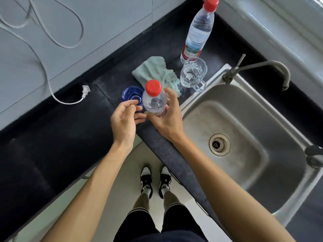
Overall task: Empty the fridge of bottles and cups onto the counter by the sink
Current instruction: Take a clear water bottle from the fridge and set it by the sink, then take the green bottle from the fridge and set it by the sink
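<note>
Loosely, right hand (168, 123) round bottle (154, 101)

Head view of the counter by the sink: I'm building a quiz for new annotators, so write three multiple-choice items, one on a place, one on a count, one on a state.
1. Where does the green cloth lie?
A: on a hook. B: on the counter, between the blue cup and the clear mug. C: in a bucket.

2. How many red-capped bottles are in view?
A: one. B: two. C: four.

3. How is the near bottle?
A: on its side. B: upright, cap off. C: upright, cap on.

Key:
1 B, the cloth lies crumpled on the dark counter between the two.
2 B, there is the near bottle beside the blue cup and the far bottle behind the mug.
3 C, its red cap faces up at the camera.
</note>
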